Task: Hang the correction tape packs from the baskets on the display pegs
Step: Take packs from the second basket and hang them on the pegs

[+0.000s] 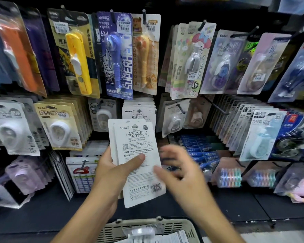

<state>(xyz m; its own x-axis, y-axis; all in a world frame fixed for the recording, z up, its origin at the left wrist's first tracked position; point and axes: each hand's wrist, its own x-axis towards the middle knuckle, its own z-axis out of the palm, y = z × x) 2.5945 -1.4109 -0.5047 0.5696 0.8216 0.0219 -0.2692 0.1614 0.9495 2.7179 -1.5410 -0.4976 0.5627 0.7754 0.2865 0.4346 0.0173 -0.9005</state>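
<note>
**Thin cards, pinch near the hang hole**

While the left hand point(112, 165) clamps a fanned stack of packs point(137, 155), backs showing, above the basket point(147, 228) rim, the right hand point(179, 172) is spread, blurred, holding nothing. These look light, stiff at the card, slippery together. Best pinched singly by the top edge, aimed at the matching peg point(139, 106) behind.
</note>
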